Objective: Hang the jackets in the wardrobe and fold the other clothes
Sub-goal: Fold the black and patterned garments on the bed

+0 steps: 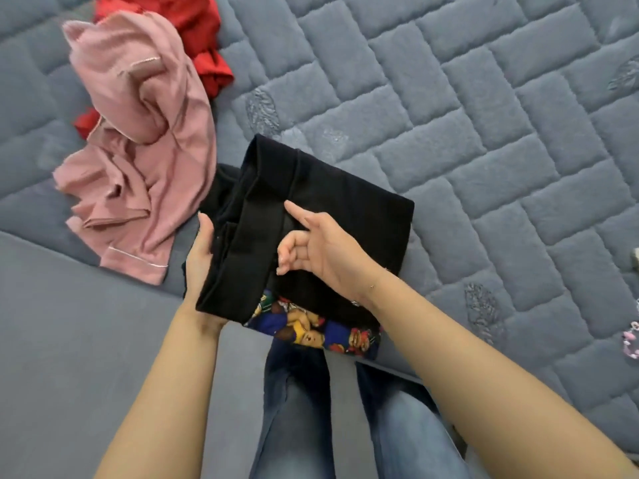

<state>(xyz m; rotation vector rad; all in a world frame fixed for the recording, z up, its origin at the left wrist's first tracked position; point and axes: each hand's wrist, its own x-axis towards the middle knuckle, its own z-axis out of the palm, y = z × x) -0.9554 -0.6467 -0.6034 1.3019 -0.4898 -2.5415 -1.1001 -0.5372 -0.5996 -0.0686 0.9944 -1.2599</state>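
A folded black garment point(352, 209) lies at the bed's near edge, on top of a colourful cartoon-print piece point(311, 330) that sticks out beneath it. My left hand point(200, 257) grips the black garment's left edge, thumb on top and fingers hidden underneath. My right hand point(321, 247) hovers over the middle of the black fabric, index finger stretched out and the other fingers loosely curled, holding nothing. A crumpled pink garment point(138, 143) lies to the left. A red garment point(200, 32) is bunched behind it.
All the clothes rest on a grey-blue quilted bed cover point(484, 133). My legs in blue jeans point(345, 426) stand against the bed's edge. A small pink beaded item point(631, 340) lies at the far right.
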